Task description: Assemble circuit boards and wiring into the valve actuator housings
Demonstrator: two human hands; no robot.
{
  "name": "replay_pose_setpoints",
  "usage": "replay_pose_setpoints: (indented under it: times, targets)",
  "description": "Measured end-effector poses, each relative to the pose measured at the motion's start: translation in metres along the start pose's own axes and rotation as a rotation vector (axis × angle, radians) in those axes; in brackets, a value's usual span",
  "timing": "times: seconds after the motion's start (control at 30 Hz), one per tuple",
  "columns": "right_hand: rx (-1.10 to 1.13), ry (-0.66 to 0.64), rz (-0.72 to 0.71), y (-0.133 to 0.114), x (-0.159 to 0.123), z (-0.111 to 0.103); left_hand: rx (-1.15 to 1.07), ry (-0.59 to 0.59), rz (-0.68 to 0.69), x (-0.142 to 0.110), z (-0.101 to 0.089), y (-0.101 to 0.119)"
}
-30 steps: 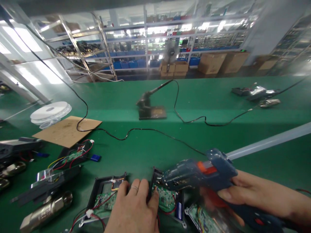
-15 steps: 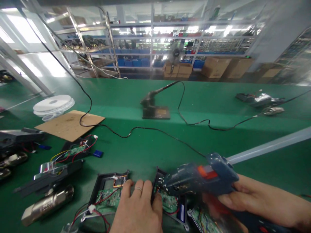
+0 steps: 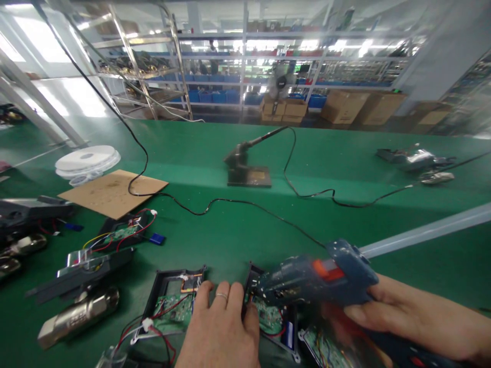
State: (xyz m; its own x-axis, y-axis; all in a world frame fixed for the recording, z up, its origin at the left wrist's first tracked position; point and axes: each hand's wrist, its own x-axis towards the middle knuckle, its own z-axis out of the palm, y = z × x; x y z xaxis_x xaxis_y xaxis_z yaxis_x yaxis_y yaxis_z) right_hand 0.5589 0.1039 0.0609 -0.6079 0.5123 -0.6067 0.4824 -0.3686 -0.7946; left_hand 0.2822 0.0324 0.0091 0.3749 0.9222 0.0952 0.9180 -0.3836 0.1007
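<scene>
My right hand (image 3: pixel 406 317) is wrapped round the grip of a dark blue hot glue gun (image 3: pixel 307 278). A long translucent glue stick (image 3: pixel 429 232) sticks out of its back end. The gun's nozzle points left, over the upper corner of a black plastic housing (image 3: pixel 292 352) with a green circuit board (image 3: pixel 269 315) inside. My left hand (image 3: pixel 220 327), a ring on one finger, has its thumb over that housing's left side and its fingers bent just beyond, closed on the wall. Left of it lies a second open housing (image 3: pixel 151 291) with a board and red and black wires.
A metal valve body (image 3: pixel 79 317) and a grey housing part (image 3: pixel 95 268) lie at left. Behind them are a brown board (image 3: pixel 115 194) and white round spools (image 3: pixel 88 159). A dark stand (image 3: pixel 249 176) is mid-table. The black cord (image 3: pixel 230 200) crosses the green table.
The view has shifted slightly, so the background sits a little to the right. Both hands, the glue gun and the housing keep nearly the same places relative to each other.
</scene>
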Motion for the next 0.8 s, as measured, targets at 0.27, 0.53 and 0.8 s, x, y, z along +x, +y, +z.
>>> replay_pose_setpoints:
  times: [0.27,0.53,0.8]
  targets:
    - [-0.016,-0.01,-0.003,0.0019,0.0011,0.0002,-0.016,-0.006,-0.015,0.0013,-0.0013,0.0022]
    - [-0.045,0.001,-0.007,-0.0005,-0.0027,0.0021,0.002,0.013,-0.004,0.0,0.0016,0.0013]
    - [-0.045,0.009,-0.02,-0.0016,-0.002,0.0038,-0.015,-0.014,-0.011,0.0008,-0.0014,0.0025]
